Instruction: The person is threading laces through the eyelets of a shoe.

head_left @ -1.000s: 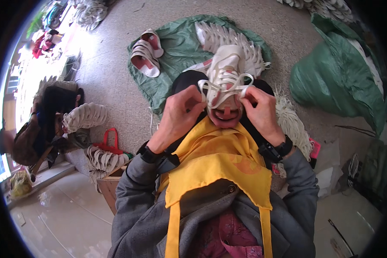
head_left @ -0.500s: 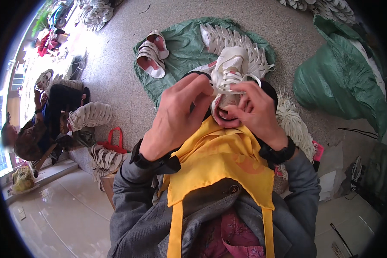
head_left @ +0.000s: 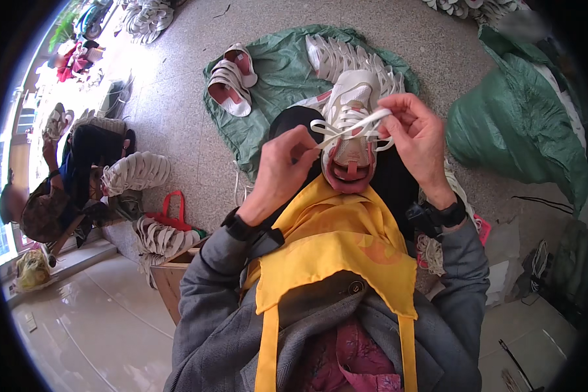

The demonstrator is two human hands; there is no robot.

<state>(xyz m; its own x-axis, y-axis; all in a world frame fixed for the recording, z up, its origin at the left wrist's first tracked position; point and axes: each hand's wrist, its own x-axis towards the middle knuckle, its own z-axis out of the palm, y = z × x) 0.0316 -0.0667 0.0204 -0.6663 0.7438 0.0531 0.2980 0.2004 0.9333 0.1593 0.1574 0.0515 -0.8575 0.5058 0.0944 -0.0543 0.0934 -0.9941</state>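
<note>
A white and beige sneaker [head_left: 351, 104] with a reddish-pink lining rests on my lap, its toe pointing away from me and its heel on the yellow apron [head_left: 333, 261]. White shoelaces [head_left: 354, 128] cross over its tongue and form loops above it. My left hand [head_left: 287, 163] pinches a lace end at the shoe's left side. To the right of the shoe, my right hand [head_left: 414, 134] pinches a lace loop between thumb and fingers. The laces stretch between both hands. Dark bands circle both of my wrists.
Several white shoes [head_left: 326, 59] stand in a row on a green sheet [head_left: 268, 91], with more shoes [head_left: 228, 85] at its left. A full green sack [head_left: 509, 117] stands at right. Another person [head_left: 78, 157] sits at far left, beside stacked shoes [head_left: 137, 175] and a red-handled bag [head_left: 171, 219].
My hands have moved apart, the left one to the left and the right one to the right and up. The laces between them are now drawn into a bow shape.
</note>
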